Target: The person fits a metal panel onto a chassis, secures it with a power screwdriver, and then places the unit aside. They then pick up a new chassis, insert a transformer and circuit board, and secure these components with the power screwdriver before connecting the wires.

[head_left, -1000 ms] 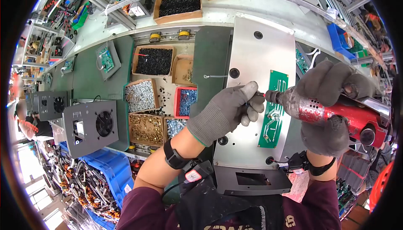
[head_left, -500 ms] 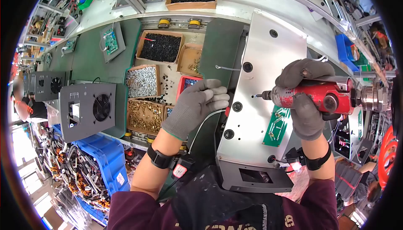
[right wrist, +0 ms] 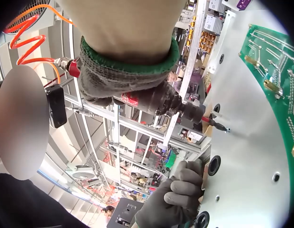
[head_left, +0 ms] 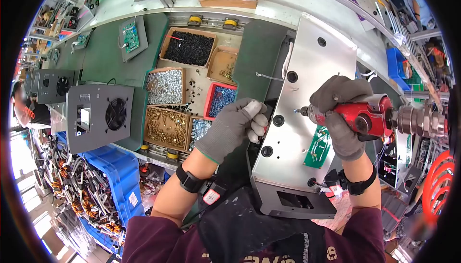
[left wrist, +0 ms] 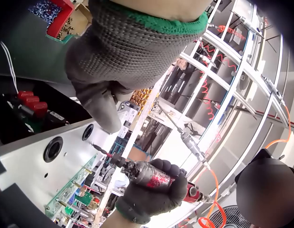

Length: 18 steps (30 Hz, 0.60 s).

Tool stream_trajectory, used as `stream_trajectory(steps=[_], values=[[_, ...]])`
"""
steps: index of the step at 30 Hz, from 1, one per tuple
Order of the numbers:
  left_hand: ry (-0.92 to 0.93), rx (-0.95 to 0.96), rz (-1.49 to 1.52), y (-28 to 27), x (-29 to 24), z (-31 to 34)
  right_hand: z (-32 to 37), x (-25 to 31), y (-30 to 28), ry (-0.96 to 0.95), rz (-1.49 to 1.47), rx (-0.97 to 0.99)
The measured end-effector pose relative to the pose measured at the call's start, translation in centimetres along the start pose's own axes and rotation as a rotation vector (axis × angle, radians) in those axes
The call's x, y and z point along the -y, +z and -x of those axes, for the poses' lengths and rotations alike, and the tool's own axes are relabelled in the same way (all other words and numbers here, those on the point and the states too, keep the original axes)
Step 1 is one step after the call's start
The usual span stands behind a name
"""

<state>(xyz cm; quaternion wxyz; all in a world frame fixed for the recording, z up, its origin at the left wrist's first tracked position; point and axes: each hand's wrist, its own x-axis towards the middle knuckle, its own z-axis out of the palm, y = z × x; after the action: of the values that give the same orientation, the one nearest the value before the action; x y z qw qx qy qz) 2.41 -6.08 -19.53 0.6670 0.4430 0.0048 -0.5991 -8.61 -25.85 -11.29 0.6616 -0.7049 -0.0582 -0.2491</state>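
My right hand (head_left: 342, 92) grips a red air screwdriver (head_left: 367, 115), which lies sideways over a bare metal panel (head_left: 314, 64). At the bit's end sits a small screw (right wrist: 227, 130), right at the panel surface in the right wrist view. A green circuit board (head_left: 318, 150) is fixed to the panel beside the tool, and black grommets (head_left: 278, 120) line its left edge. My left hand (head_left: 229, 131), gloved in grey, hovers left of the panel with its fingers curled in; the palm is hidden. Red components (left wrist: 33, 103) show inside the housing below it.
Open boxes hold silver screws (head_left: 164, 86), brass screws (head_left: 166, 127), blue screws (head_left: 222, 101) and black screws (head_left: 188, 47). A grey fan panel (head_left: 99, 115) stands at left, above a blue crate (head_left: 115, 172) full of wired parts. A coiled orange air hose (head_left: 436, 186) hangs at right.
My left hand has left the bit and drawn back leftward off the panel, its fingers opening, then curling. The screwdriver's tip has moved left and down to the panel. The head view has shifted.
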Motion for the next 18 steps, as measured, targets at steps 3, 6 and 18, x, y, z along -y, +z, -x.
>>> stream_trajectory(steps=[3, 6, 18], values=[[0.002, -0.045, -0.056, -0.2, 0.5, -0.4, 0.1, -0.4, 0.0, 0.003, -0.014, -0.024], [0.042, -0.040, -0.070, 0.1, 0.8, -0.6, 0.2, -0.4, -0.5, 0.007, -0.008, 0.049], [0.006, 0.136, 0.134, 4.0, -0.1, -0.9, -1.6, 5.2, 1.6, -0.127, -0.097, -0.116]])
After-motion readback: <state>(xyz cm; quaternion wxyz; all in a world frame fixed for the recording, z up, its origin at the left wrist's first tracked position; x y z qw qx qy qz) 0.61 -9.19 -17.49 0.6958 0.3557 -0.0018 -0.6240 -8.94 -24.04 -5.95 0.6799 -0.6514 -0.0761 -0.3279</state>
